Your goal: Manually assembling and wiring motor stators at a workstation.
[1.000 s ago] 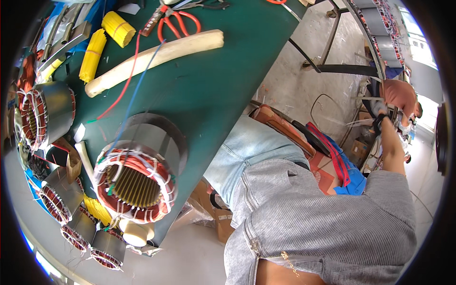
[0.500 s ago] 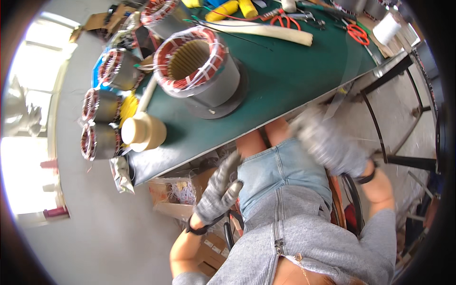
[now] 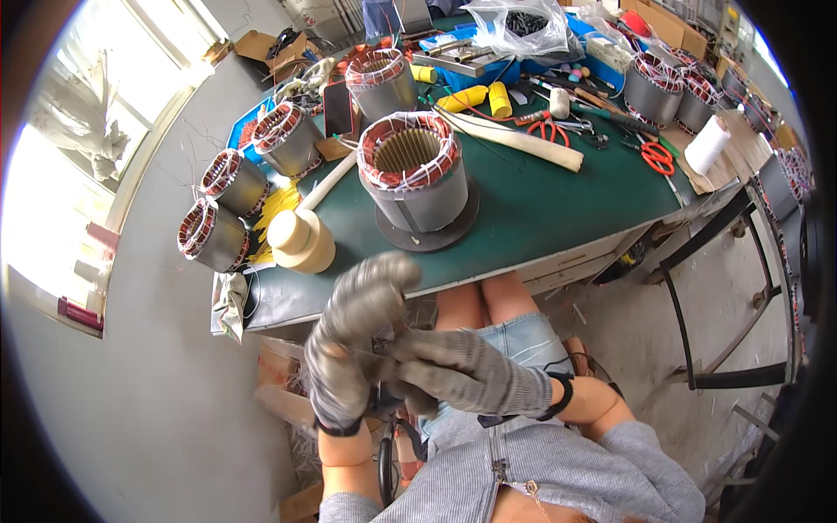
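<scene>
Both hands wear grey knitted gloves and meet in front of the person's lap, below the near edge of the tabletop. The left hand stands upright with its fingers curled over at the top; the right hand lies across from the right, its fingers reaching onto the left glove at the palm and wrist. The right fingers look closed on the left glove's fabric, though blur keeps me from telling how firm the grip is; the left fingers are half curled and hold nothing that I can see.

On the green tabletop, near the middle of its near edge, stands a large grey stator on a dark round base, open end up, its bore lined with pale slots and ringed by copper windings tied in red and white. A cream mallet lies just left of it, head toward the near left corner. Smaller stators cluster along the left edge, each filled with copper coils. Toward the far edge sit a blue tray with a clear plastic bag of dark small parts above it, yellow tubes, a long cream sleeve, red-handled scissors and a white roll near the right corner. More stators stand at the far right
</scene>
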`<state>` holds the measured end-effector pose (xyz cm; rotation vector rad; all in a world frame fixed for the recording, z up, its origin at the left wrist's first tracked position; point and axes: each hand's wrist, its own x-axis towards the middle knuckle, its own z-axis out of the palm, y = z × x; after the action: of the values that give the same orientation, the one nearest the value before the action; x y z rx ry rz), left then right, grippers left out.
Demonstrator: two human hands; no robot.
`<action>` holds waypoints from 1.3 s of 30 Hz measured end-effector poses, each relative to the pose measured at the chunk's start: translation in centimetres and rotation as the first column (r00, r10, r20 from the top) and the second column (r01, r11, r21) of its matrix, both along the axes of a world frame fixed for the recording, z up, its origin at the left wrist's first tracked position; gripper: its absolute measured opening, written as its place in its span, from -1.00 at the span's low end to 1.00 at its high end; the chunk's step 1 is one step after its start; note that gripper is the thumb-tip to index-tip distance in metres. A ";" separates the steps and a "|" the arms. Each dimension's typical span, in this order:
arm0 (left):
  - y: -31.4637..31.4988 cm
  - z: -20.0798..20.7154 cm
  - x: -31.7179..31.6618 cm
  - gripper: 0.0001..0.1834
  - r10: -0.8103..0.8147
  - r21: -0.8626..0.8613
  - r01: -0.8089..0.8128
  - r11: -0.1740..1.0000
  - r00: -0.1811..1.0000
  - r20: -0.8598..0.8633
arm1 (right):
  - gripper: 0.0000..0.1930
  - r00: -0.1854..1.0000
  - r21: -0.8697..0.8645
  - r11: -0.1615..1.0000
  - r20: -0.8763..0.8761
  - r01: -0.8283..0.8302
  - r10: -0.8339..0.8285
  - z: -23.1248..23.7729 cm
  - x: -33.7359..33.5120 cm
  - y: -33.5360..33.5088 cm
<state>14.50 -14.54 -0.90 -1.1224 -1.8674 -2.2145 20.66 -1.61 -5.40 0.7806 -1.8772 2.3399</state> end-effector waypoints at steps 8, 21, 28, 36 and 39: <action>11.5 -5.8 -13.6 -0.86 0.282 -0.195 -0.873 0.447 0.345 -0.895 | -0.77 0.841 0.346 0.804 0.070 0.485 -0.537 -6.9 -1.2 11.0; 4.9 -3.3 -16.3 -0.63 -0.018 -0.474 -0.526 0.706 0.656 -0.755 | -0.86 0.607 0.453 0.479 -0.194 0.752 -0.771 -12.4 -7.9 22.9; 7.3 -2.0 -15.4 -0.47 -0.087 -0.251 -0.635 0.731 0.278 -0.957 | -0.84 0.536 0.337 0.495 -0.035 0.801 -0.844 -13.9 -7.9 22.4; 14.0 -0.8 -16.7 -0.76 -0.664 -0.173 -0.927 0.334 -0.100 -0.741 | -0.83 0.384 -0.114 0.368 0.361 0.923 -0.850 -13.0 -6.1 22.8; 14.7 0.7 -19.7 -0.81 -0.370 -0.829 -0.077 0.554 0.869 -0.328 | -0.82 0.373 -0.098 0.367 0.417 0.925 -0.829 -13.0 -3.9 22.1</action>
<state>-5.25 0.18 -0.17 -1.7691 -2.6478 -0.7894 16.78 20.52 -18.44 -0.6118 -1.3076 1.8882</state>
